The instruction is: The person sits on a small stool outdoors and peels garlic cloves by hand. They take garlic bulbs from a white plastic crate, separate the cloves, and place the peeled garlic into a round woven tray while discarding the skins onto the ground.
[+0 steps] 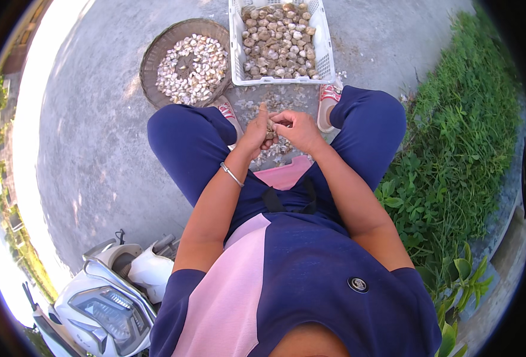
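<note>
Between my knees, my left hand [256, 134] is wrapped round a garlic bulb [271, 130], mostly hidden by the fingers. My right hand [297, 129] meets it from the other side, its fingertips pinched on the same bulb. Ahead of my hands stands a white plastic crate [283, 80] filled with whole, brownish garlic bulbs [281, 44]. A round woven basket [149, 78] sits to the left of the crate, with many loose pale garlic cloves [194, 68] spread inside. Dry garlic skins [281, 95] litter the ground beneath my hands.
Part of a pink plastic seat [285, 174] shows between my thighs. A white scooter [105, 303] is parked at the lower left on grey concrete [111, 137]. Green grass and weeds [459, 119] grow along the right side. My shoes flank the scattered skins.
</note>
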`<state>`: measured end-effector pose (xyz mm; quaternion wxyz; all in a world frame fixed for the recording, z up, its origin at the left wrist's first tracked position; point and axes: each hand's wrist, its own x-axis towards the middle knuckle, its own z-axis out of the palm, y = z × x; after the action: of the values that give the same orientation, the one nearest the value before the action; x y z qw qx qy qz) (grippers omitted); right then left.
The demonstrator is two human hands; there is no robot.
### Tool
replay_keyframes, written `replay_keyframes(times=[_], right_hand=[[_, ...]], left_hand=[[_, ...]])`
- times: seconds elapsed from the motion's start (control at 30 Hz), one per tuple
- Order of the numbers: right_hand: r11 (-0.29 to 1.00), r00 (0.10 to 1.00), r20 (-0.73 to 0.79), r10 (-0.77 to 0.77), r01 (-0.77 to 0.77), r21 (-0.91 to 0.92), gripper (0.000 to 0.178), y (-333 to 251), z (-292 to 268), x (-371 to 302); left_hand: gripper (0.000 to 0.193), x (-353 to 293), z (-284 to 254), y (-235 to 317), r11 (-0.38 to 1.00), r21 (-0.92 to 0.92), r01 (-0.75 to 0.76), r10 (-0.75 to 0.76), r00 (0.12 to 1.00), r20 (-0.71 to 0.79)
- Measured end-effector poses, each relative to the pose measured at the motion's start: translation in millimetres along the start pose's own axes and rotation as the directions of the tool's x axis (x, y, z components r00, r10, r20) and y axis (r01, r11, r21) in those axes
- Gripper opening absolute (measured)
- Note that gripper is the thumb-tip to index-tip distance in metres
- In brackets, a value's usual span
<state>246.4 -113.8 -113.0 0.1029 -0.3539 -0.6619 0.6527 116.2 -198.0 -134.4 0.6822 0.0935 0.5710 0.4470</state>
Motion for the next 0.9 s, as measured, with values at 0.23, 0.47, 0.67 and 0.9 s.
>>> replay_keyframes(times=[0.23, 0.47, 0.67, 0.9], right_hand=[[0.993, 0.998, 0.035, 0.045, -0.049, 0.11, 0.018, 15, -7, 9], [0.984, 0.998, 0.056, -0.024, 0.014, 0.176, 0.023, 16, 1, 7], [0.99, 0.988, 0.134, 0.07, -0.086, 0.114, 0.021, 3, -2, 3], [0.973, 0.995, 0.027, 0.1, -0.104, 0.206, 0.019, 1, 0, 2]], left_hand=[[0.082, -2, -6, 2, 1.0, 0.028, 0.003, -0.004, 0.999, 0.051], [0.083, -3, 0, 6, 0.999, 0.042, 0.032, -0.03, 0.998, -0.048], [0.078, -2, -2, 3, 0.999, 0.042, -0.026, 0.029, 0.997, -0.076], [0.073, 0, 0, 2, 0.991, 0.095, -0.094, 0.11, 0.978, -0.179]])
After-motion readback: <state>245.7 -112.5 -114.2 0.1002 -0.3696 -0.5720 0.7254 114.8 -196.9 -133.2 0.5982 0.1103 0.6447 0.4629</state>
